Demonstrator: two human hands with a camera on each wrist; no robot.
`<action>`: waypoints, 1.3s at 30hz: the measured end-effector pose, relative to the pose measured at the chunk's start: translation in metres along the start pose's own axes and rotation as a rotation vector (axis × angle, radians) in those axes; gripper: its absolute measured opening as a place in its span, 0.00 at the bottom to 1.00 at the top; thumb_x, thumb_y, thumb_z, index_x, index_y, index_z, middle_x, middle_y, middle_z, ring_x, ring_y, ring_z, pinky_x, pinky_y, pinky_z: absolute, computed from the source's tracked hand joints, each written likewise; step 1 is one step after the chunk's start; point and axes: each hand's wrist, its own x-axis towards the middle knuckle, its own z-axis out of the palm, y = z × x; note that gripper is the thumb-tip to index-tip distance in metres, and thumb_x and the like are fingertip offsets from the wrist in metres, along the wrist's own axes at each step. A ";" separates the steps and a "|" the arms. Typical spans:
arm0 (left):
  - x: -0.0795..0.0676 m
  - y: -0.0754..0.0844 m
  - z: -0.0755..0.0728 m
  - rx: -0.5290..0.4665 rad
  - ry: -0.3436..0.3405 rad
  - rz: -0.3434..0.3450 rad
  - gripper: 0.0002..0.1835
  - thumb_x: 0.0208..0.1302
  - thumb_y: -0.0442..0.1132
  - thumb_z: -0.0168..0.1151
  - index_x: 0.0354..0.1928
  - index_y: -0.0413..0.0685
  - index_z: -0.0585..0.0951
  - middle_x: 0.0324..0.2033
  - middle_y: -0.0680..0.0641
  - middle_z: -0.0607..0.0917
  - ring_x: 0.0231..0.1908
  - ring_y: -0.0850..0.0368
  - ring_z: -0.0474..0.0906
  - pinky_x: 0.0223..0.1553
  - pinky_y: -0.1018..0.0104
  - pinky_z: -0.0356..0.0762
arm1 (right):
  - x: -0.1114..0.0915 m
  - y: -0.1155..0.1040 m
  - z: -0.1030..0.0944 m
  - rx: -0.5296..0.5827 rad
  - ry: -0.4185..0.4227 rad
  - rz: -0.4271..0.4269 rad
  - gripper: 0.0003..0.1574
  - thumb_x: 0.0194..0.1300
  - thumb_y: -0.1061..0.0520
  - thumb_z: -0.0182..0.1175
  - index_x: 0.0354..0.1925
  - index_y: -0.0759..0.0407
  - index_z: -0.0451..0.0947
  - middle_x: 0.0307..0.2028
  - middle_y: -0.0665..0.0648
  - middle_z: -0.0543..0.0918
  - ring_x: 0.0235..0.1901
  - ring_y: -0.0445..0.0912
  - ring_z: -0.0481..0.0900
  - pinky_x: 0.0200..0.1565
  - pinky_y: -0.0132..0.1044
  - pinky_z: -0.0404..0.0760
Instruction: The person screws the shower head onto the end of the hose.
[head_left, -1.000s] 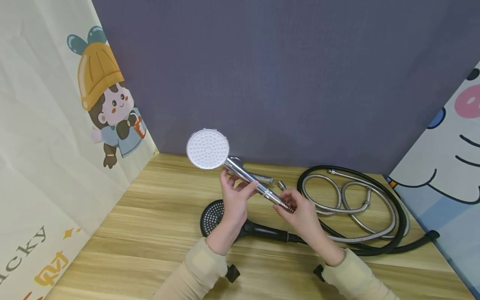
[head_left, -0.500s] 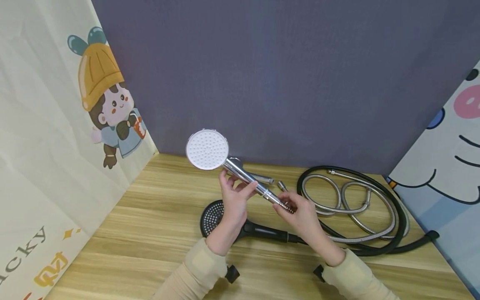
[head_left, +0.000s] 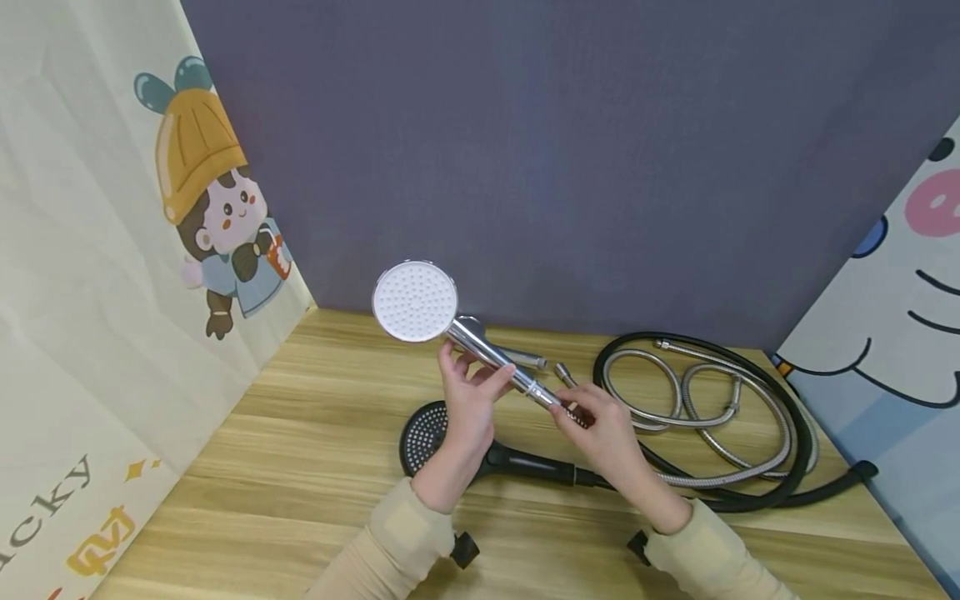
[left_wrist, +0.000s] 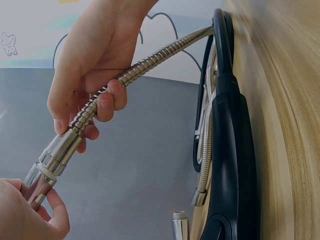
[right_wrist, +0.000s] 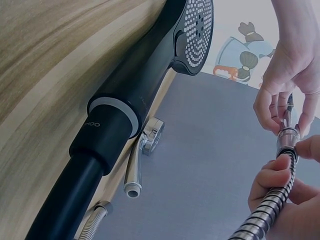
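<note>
Shower head in hand: white-faced shower head (head_left: 415, 301), chrome handle, held up off the tabletop (head_left: 300, 417), face toward the head camera, handle slanting down to the right.
Left hand (head_left: 471, 408): fingers narrow, holding the shower head's handle; thumb on the near side, other fingers behind.
Right hand (head_left: 600, 425): fingers curled round the metal hose (left_wrist: 155, 60), thumb at the hose nut (left_wrist: 59, 150).
Joint: hose nut lined up end to end with the handle; pale ring visible between them in left wrist view; can't tell how tight.
Black shower head (head_left: 532, 465): lying on tabletop below the hands, round face partly hidden by left forearm, handle pointing right, fitted to the black hose (head_left: 832, 487).
Small chrome shower head (right_wrist: 132, 167): on tabletop behind the held one, partly covered by it in head view, bare threaded end showing in right wrist view.
Hoses: black one looped on right side of tabletop, metal loops (head_left: 708, 422) inside it; loose hose end (head_left: 562, 371) near right hand.
Sleeves: cream (head_left: 405, 525), small black piece (head_left: 465, 548) by each cuff.
Panels: dark back wall (head_left: 562, 150); cartoon child (head_left: 202, 167) on left panel, pink spot (head_left: 937, 204) on right.
</note>
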 end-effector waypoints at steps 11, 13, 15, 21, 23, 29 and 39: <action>0.000 -0.002 -0.002 0.009 -0.003 0.002 0.45 0.48 0.17 0.63 0.65 0.53 0.56 0.46 0.41 0.70 0.37 0.54 0.78 0.40 0.57 0.86 | -0.001 -0.001 0.001 0.040 -0.061 0.125 0.21 0.45 0.61 0.75 0.37 0.56 0.74 0.28 0.48 0.79 0.16 0.32 0.71 0.14 0.27 0.71; 0.000 -0.002 -0.003 0.004 -0.003 0.003 0.45 0.48 0.17 0.63 0.64 0.54 0.57 0.46 0.41 0.70 0.36 0.54 0.78 0.40 0.57 0.86 | -0.001 -0.001 0.001 0.028 -0.059 0.121 0.22 0.44 0.61 0.75 0.35 0.54 0.73 0.26 0.48 0.78 0.15 0.32 0.70 0.14 0.27 0.69; 0.000 -0.003 -0.003 -0.004 -0.001 0.002 0.45 0.47 0.17 0.63 0.64 0.55 0.57 0.46 0.42 0.70 0.36 0.54 0.78 0.40 0.57 0.86 | -0.001 -0.001 0.002 0.017 -0.050 0.109 0.23 0.43 0.62 0.76 0.34 0.54 0.73 0.25 0.48 0.77 0.15 0.32 0.69 0.13 0.27 0.69; -0.001 -0.003 -0.003 -0.007 0.000 -0.001 0.45 0.47 0.17 0.63 0.64 0.56 0.58 0.45 0.44 0.70 0.36 0.55 0.78 0.40 0.57 0.86 | -0.001 0.000 0.002 -0.005 -0.036 0.098 0.23 0.41 0.63 0.76 0.33 0.54 0.73 0.28 0.46 0.77 0.16 0.31 0.70 0.14 0.25 0.70; -0.001 -0.003 -0.002 -0.009 -0.002 0.000 0.45 0.47 0.17 0.63 0.64 0.56 0.58 0.45 0.43 0.70 0.36 0.54 0.78 0.40 0.57 0.86 | -0.002 0.000 0.002 -0.008 -0.037 0.097 0.22 0.42 0.62 0.76 0.33 0.54 0.73 0.28 0.46 0.77 0.16 0.31 0.70 0.14 0.25 0.69; -0.001 -0.002 -0.001 -0.014 -0.009 0.004 0.45 0.47 0.16 0.63 0.64 0.54 0.57 0.46 0.42 0.70 0.37 0.54 0.78 0.40 0.57 0.86 | -0.003 0.001 0.001 -0.010 -0.031 0.077 0.20 0.44 0.61 0.75 0.33 0.53 0.74 0.29 0.45 0.77 0.16 0.31 0.68 0.14 0.25 0.68; -0.002 -0.001 0.000 -0.008 -0.011 0.000 0.45 0.47 0.16 0.63 0.64 0.55 0.57 0.45 0.44 0.70 0.36 0.54 0.78 0.40 0.57 0.86 | -0.002 0.003 0.002 -0.018 0.010 0.011 0.12 0.47 0.62 0.72 0.31 0.54 0.79 0.28 0.46 0.77 0.18 0.32 0.67 0.16 0.23 0.68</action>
